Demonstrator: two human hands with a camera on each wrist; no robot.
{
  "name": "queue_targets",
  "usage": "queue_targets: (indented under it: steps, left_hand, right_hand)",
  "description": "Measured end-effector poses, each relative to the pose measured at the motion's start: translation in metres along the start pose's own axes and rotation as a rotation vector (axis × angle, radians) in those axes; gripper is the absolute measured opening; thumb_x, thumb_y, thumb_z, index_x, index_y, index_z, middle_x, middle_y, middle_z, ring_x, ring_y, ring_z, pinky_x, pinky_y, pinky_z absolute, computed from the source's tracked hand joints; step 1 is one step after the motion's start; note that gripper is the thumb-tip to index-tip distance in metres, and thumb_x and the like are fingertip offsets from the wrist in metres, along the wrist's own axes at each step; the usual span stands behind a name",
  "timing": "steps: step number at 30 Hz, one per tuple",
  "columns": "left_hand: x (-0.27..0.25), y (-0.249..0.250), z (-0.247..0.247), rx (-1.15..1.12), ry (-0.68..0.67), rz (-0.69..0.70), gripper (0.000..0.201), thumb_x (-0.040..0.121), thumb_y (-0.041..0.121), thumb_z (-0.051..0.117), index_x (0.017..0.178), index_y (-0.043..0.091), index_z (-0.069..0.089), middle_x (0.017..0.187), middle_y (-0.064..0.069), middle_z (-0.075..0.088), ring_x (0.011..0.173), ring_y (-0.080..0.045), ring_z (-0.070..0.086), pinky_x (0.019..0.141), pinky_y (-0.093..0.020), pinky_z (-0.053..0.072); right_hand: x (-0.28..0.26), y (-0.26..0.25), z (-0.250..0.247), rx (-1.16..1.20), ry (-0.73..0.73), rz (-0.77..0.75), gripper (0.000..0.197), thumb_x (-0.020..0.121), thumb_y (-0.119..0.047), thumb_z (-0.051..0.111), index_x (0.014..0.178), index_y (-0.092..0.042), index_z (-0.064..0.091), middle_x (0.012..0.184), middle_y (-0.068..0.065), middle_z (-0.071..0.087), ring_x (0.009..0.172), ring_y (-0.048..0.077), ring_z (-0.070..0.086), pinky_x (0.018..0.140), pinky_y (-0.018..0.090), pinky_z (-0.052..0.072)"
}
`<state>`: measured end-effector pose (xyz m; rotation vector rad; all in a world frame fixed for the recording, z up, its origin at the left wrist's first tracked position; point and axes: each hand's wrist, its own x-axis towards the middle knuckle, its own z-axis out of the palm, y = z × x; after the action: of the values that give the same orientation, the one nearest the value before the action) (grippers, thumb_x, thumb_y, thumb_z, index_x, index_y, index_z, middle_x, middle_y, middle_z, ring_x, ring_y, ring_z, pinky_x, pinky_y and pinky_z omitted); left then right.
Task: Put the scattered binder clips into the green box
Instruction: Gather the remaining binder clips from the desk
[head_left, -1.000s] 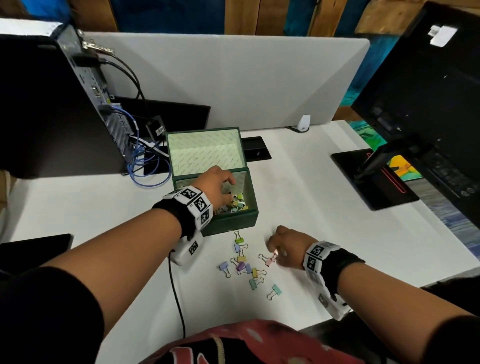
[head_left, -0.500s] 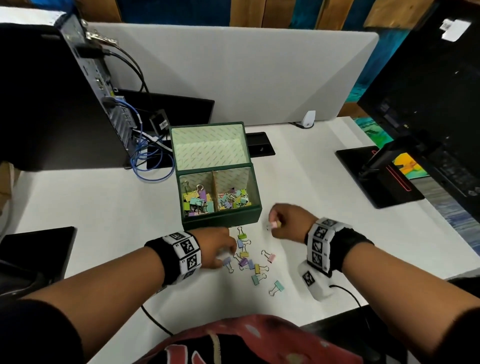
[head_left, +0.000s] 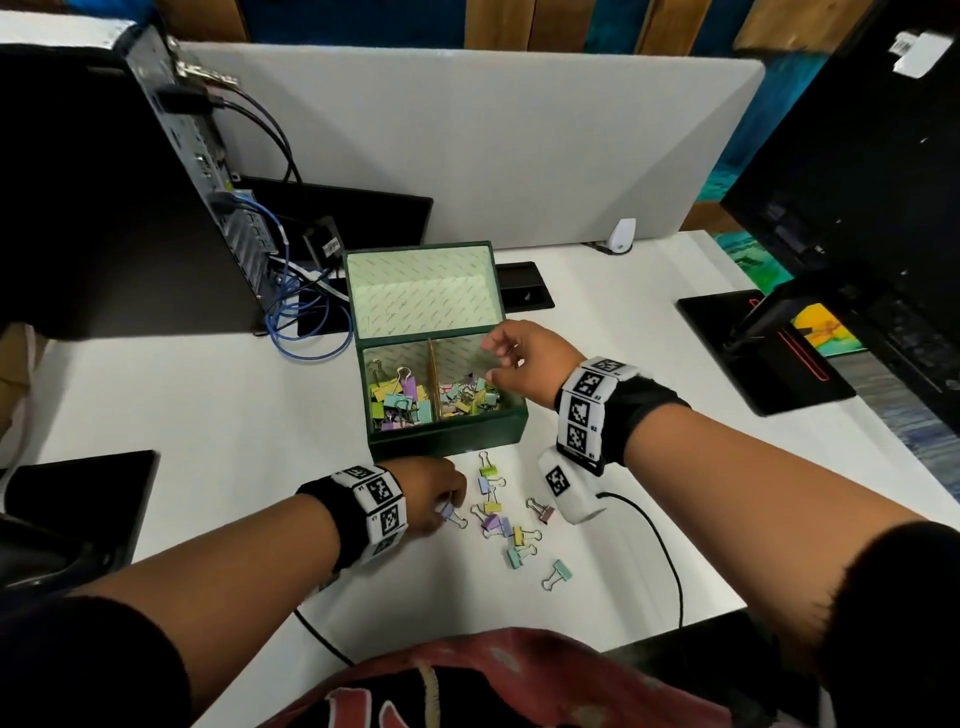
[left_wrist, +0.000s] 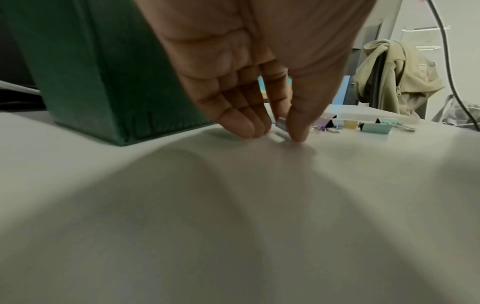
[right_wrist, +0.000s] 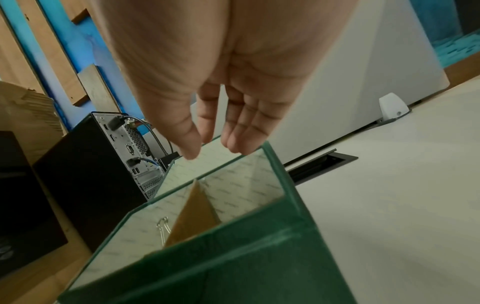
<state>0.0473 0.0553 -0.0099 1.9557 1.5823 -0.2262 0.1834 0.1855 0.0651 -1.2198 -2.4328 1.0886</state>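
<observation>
The green box (head_left: 447, 441) stands open on the white desk, its two compartments holding many pastel binder clips (head_left: 470, 397). Several more clips (head_left: 501, 525) lie scattered in front of it. My left hand (head_left: 447, 499) is down on the desk just before the box, and its thumb and fingers pinch a pale purple clip (left_wrist: 281, 125). My right hand (head_left: 498, 358) hovers over the box's right compartment (right_wrist: 241, 185) with fingers relaxed and spread, holding nothing.
A black computer tower (head_left: 104, 197) with blue cables (head_left: 306, 332) stands at the left. A monitor stand (head_left: 763, 348) is on the right, a grey divider panel (head_left: 467, 140) behind. A dark tablet (head_left: 78, 499) lies near left, and a black cord (head_left: 660, 551) crosses the front edge.
My right hand carried a clip from the desk up over the box's right compartment and has let it go. My left hand left the box, came down to the scattered clips and pinched one.
</observation>
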Motion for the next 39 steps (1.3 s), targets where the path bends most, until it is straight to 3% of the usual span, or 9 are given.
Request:
queue_targets:
  steps: [5,9,12,17,20,23,28,34,39]
  left_hand:
    - [-0.011,-0.009,-0.007,-0.052,0.057,-0.026,0.025,0.081,0.026,0.056,0.106,0.024,0.060,0.098,0.004,0.058,0.089,-0.016,0.055,0.082,-0.030,0.050]
    - [-0.020,-0.001,-0.036,-0.105,0.147,0.005,0.025,0.083,0.025,0.058,0.107,0.023,0.059,0.089,0.008,0.050,0.082,-0.012,0.051,0.076,-0.024,0.045]
    - [-0.020,0.005,-0.067,-0.130,0.359,0.004,0.023,0.083,0.024,0.060,0.106,0.027,0.058,0.088,0.009,0.051,0.080,-0.013,0.053,0.075,-0.026,0.047]
    - [-0.001,0.008,-0.103,-0.118,0.520,-0.148,0.037,0.083,0.025,0.061,0.118,0.027,0.052,0.101,0.004,0.051,0.093,-0.017,0.054,0.081,-0.032,0.048]
    - [0.007,0.010,-0.098,-0.085,0.498,-0.184,0.055,0.082,0.028,0.062,0.132,0.027,0.041,0.125,-0.003,0.047,0.113,-0.024,0.049,0.090,-0.036,0.046]
    - [0.008,0.020,-0.080,-0.037,0.443,-0.042,0.054,0.082,0.030,0.062,0.132,0.028,0.042,0.129,-0.003,0.045,0.119,-0.023,0.045,0.098,-0.036,0.040]
    - [0.010,0.039,-0.036,0.120,0.084,0.166,0.051,0.083,0.031,0.061,0.131,0.025,0.044,0.130,-0.003,0.044,0.119,-0.021,0.044,0.099,-0.034,0.040]
    - [0.017,0.033,-0.003,0.187,-0.059,0.000,0.073,0.078,0.043,0.065,0.140,0.035,0.027,0.155,-0.005,0.014,0.141,-0.030,0.017,0.113,-0.046,0.022]
    - [0.020,0.026,-0.002,0.140,-0.038,0.039,0.052,0.085,0.037,0.057,0.133,0.026,0.040,0.141,-0.004,0.035,0.128,-0.026,0.033,0.103,-0.040,0.036]
  right_hand:
    - [-0.024,0.022,-0.005,-0.118,0.016,-0.073,0.017,0.081,-0.014,0.065,0.097,-0.016,0.060,0.096,-0.001,0.050,0.083,0.014,0.052,0.065,0.011,0.037]
    - [-0.053,0.049,-0.006,-0.275,-0.182,-0.030,0.012,0.083,-0.018,0.062,0.094,-0.022,0.061,0.094,-0.003,0.054,0.081,0.017,0.056,0.073,0.022,0.041]
    - [-0.068,0.065,0.001,-0.416,-0.391,0.033,0.020,0.083,-0.020,0.061,0.103,-0.020,0.063,0.095,-0.004,0.051,0.080,0.015,0.053,0.077,0.020,0.038]
    - [-0.084,0.071,0.020,-0.492,-0.551,0.027,0.040,0.082,-0.032,0.065,0.120,-0.025,0.055,0.119,0.007,0.052,0.099,0.023,0.057,0.089,0.028,0.045]
    - [-0.093,0.074,0.033,-0.529,-0.606,-0.045,0.053,0.078,-0.037,0.068,0.127,-0.029,0.048,0.128,0.006,0.046,0.112,0.026,0.053,0.095,0.037,0.046]
    - [-0.101,0.081,0.042,-0.566,-0.586,-0.075,0.068,0.070,-0.048,0.071,0.130,-0.035,0.042,0.130,0.003,0.042,0.118,0.025,0.045,0.095,0.041,0.046]
    - [-0.106,0.092,0.042,-0.679,-0.609,-0.168,0.082,0.063,-0.051,0.075,0.133,-0.033,0.037,0.134,0.004,0.038,0.121,0.028,0.040,0.097,0.043,0.044]
    - [-0.107,0.093,0.045,-0.589,-0.525,-0.114,0.054,0.080,-0.035,0.065,0.128,-0.020,0.046,0.129,0.010,0.043,0.117,0.029,0.045,0.097,0.038,0.043]
    - [-0.103,0.089,0.044,-0.522,-0.518,-0.030,0.037,0.082,-0.020,0.060,0.118,-0.015,0.053,0.116,0.009,0.047,0.097,0.029,0.056,0.083,0.032,0.046]
